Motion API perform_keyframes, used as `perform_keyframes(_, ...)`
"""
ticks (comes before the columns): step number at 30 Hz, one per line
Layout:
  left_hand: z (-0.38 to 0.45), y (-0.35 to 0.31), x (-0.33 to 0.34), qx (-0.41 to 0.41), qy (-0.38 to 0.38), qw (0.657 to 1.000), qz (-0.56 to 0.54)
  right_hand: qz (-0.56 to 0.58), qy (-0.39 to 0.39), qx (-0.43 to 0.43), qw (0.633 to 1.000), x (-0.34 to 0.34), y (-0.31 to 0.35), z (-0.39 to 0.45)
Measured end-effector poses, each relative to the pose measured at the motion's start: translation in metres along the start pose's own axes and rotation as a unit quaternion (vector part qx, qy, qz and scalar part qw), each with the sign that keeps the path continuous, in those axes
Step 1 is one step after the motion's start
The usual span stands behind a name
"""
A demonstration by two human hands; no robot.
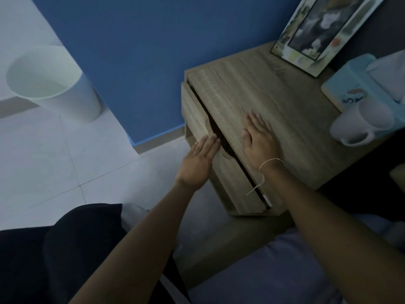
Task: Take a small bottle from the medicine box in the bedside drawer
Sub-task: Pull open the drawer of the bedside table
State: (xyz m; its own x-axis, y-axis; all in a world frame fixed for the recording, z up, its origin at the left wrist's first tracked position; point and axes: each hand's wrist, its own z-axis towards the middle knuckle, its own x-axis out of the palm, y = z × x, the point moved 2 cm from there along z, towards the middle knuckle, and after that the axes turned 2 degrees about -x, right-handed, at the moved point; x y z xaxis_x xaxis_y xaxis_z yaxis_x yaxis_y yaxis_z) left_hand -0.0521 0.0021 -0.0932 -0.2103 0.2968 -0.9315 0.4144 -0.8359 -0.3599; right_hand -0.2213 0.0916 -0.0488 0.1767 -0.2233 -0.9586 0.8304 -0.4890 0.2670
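The wooden bedside cabinet (274,110) stands against the blue wall (153,51). Its drawer (197,119), pale wood grain, runs lengthwise from upper left to lower right and is out by a narrow dark gap; the medicine box and bottle are hidden inside. The left hand (198,163) lies flat, fingers extended, touching the drawer front at its cut-out. The right hand (260,141) rests open, palm down, on the cabinet top. A white mug (361,121) lies near the right edge.

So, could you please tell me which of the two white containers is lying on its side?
The white mug on the bedside table, beside the right hand, lies tipped over. The white bin on the floor stands upright.
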Motion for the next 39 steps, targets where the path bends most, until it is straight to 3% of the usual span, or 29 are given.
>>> perform_keyframes(11, -0.023, 0.020, -0.032, -0.083, -0.095, 0.992, 0.006, -0.005, 0.008, -0.003, 1.000, -0.004, 0.002, 0.000)
perform_keyframes(17, -0.014, 0.033, -0.034, -0.153, -0.002, 0.985, 0.081, -0.014, 0.014, 0.002, 1.000, -0.004, 0.002, 0.000)
perform_keyframes(39, -0.076, 0.067, -0.069, -0.212, 0.038, 0.969, 0.120, -0.008, 0.000, -0.010, 1.000, -0.006, 0.006, 0.000)
